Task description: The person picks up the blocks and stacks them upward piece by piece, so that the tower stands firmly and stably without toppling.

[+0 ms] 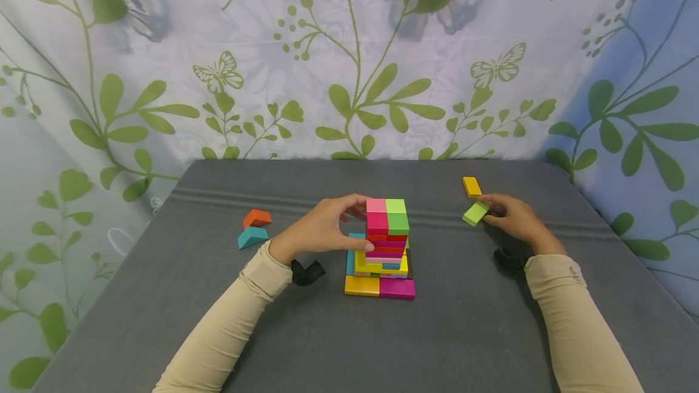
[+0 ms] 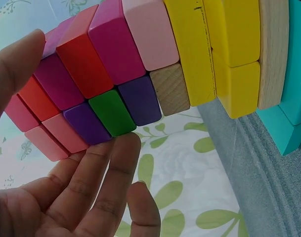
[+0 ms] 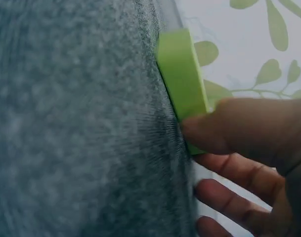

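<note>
A tower of colourful blocks [image 1: 386,248] stands mid-table on a wider base of flat blocks. My left hand [image 1: 330,229] grips its upper left side, the thumb on the near face and the fingertips at the far edge. In the left wrist view those fingers [image 2: 98,168] rest along the ends of pink, purple and green blocks [image 2: 112,112]. To the right, my right hand [image 1: 516,218] pinches a lime green block [image 1: 476,213] between thumb and fingers. The right wrist view has this block [image 3: 182,74] tilted close over the grey cloth.
A yellow block [image 1: 472,187] lies just beyond the right hand. On the left, an orange block [image 1: 256,218] and a teal block [image 1: 252,237] sit together. Grey cloth [image 1: 464,332] covers the table, and a leaf-patterned curtain [image 1: 262,77] hangs behind it.
</note>
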`<state>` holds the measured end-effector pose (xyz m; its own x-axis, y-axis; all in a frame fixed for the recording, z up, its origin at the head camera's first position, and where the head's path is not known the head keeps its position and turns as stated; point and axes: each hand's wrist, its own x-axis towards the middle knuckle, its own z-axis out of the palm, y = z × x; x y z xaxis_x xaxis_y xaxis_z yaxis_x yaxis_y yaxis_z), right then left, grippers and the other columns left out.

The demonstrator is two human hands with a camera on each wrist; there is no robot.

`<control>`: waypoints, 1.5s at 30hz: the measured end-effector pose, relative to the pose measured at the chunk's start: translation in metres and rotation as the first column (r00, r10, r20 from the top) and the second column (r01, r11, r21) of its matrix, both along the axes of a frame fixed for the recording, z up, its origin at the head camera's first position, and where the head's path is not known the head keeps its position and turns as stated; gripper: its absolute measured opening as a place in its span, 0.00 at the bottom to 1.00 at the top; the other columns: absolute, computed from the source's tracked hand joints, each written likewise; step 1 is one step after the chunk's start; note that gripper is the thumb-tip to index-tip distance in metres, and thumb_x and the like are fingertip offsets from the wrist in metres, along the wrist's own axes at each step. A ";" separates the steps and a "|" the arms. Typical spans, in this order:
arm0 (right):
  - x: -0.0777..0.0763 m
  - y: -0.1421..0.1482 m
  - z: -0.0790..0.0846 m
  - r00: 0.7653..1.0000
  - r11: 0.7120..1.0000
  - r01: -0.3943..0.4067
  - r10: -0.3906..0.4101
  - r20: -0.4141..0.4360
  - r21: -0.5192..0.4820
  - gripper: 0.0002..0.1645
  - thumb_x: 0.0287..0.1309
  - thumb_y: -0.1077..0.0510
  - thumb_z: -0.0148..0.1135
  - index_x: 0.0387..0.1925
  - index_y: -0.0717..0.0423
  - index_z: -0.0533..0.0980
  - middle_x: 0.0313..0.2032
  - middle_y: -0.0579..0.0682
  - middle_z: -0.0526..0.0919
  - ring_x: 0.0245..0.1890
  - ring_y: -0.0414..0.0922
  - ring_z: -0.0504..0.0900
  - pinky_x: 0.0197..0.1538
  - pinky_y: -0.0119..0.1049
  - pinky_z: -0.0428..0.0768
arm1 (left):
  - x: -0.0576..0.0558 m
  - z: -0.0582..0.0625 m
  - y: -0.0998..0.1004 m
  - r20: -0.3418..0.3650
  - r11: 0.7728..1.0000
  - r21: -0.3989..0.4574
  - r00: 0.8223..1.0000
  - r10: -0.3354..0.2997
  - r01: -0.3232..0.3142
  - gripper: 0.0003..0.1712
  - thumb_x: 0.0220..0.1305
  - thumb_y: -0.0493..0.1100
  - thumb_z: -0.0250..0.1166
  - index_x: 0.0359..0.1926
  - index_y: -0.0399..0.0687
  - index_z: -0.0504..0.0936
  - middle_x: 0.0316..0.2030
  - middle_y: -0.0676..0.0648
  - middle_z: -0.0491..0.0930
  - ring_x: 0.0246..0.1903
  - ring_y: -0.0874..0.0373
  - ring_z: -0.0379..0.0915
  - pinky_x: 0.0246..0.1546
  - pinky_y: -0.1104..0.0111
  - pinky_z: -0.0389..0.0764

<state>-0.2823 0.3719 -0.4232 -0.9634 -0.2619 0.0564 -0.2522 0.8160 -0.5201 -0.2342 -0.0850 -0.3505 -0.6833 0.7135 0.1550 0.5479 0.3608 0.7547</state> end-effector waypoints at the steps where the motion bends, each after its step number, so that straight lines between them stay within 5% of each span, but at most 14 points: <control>1: 0.000 -0.001 0.001 1.000 1.000 -0.014 0.014 -0.001 0.006 0.29 0.69 0.66 0.70 0.68 0.70 0.75 0.57 0.77 0.80 0.55 0.74 0.81 0.56 0.71 0.77 | 0.000 0.000 0.000 -0.001 1.000 -0.001 1.000 0.001 -0.001 0.41 0.63 0.44 0.80 0.72 0.36 0.73 0.63 0.41 0.82 0.63 0.39 0.78 0.64 0.46 0.79; 6: -0.001 -0.008 0.009 0.998 0.999 -0.043 0.041 0.053 0.029 0.24 0.64 0.61 0.78 0.57 0.69 0.83 0.46 0.64 0.84 0.44 0.56 0.80 0.47 0.55 0.79 | 0.001 0.000 0.000 -0.011 1.000 -0.008 1.000 0.005 -0.005 0.41 0.62 0.45 0.81 0.72 0.36 0.73 0.63 0.42 0.82 0.63 0.40 0.78 0.63 0.50 0.80; 12: 0.006 -0.023 0.023 0.997 0.999 -0.052 0.052 0.061 -0.005 0.24 0.65 0.55 0.79 0.55 0.67 0.84 0.52 0.67 0.85 0.52 0.64 0.83 0.54 0.63 0.81 | 0.001 0.000 0.000 -0.008 1.000 -0.012 1.000 0.009 -0.009 0.41 0.63 0.45 0.80 0.71 0.36 0.73 0.63 0.41 0.82 0.63 0.39 0.78 0.62 0.49 0.80; 19: 0.013 -0.047 0.042 0.991 0.976 -0.127 0.119 -0.056 -0.179 0.18 0.67 0.63 0.75 0.55 0.67 0.84 0.45 0.57 0.86 0.42 0.44 0.84 0.45 0.34 0.84 | 0.002 0.000 0.000 -0.005 1.000 -0.014 1.000 0.016 -0.016 0.41 0.63 0.45 0.80 0.71 0.36 0.74 0.63 0.41 0.83 0.62 0.43 0.79 0.61 0.42 0.79; 27: 0.026 -0.082 0.056 0.954 0.875 -0.270 0.185 -0.236 -0.402 0.17 0.63 0.73 0.71 0.53 0.70 0.83 0.43 0.45 0.85 0.39 0.38 0.81 0.45 0.26 0.80 | 0.001 -0.003 0.000 -0.013 1.000 -0.013 1.000 0.008 -0.008 0.39 0.63 0.46 0.80 0.70 0.37 0.75 0.61 0.42 0.84 0.61 0.44 0.79 0.58 0.42 0.80; 34: 0.037 -0.108 0.063 0.965 0.791 -0.253 0.164 -0.206 -0.557 0.16 0.66 0.73 0.69 0.54 0.71 0.81 0.43 0.40 0.86 0.41 0.41 0.85 0.44 0.29 0.83 | 0.000 -0.004 0.000 0.010 1.000 -0.007 1.000 -0.003 0.003 0.39 0.63 0.46 0.79 0.70 0.36 0.74 0.61 0.41 0.83 0.62 0.39 0.78 0.59 0.40 0.79; 41: 0.048 -0.133 0.070 0.970 0.679 -0.241 0.160 -0.180 -0.694 0.15 0.69 0.72 0.66 0.54 0.60 0.85 0.43 0.43 0.88 0.41 0.41 0.86 0.45 0.30 0.84 | 0.000 -0.004 0.000 -0.004 1.000 -0.023 1.000 0.006 -0.006 0.39 0.63 0.46 0.79 0.70 0.37 0.75 0.61 0.43 0.83 0.61 0.44 0.78 0.59 0.48 0.81; 45: 0.055 -0.145 0.074 0.977 0.658 -0.214 0.158 -0.146 -0.722 0.14 0.70 0.71 0.67 0.53 0.58 0.85 0.43 0.45 0.87 0.42 0.42 0.85 0.49 0.31 0.84 | -0.001 -0.004 0.000 0.000 1.000 -0.016 1.000 -0.003 0.003 0.39 0.64 0.46 0.78 0.70 0.36 0.74 0.62 0.42 0.83 0.61 0.40 0.78 0.60 0.45 0.80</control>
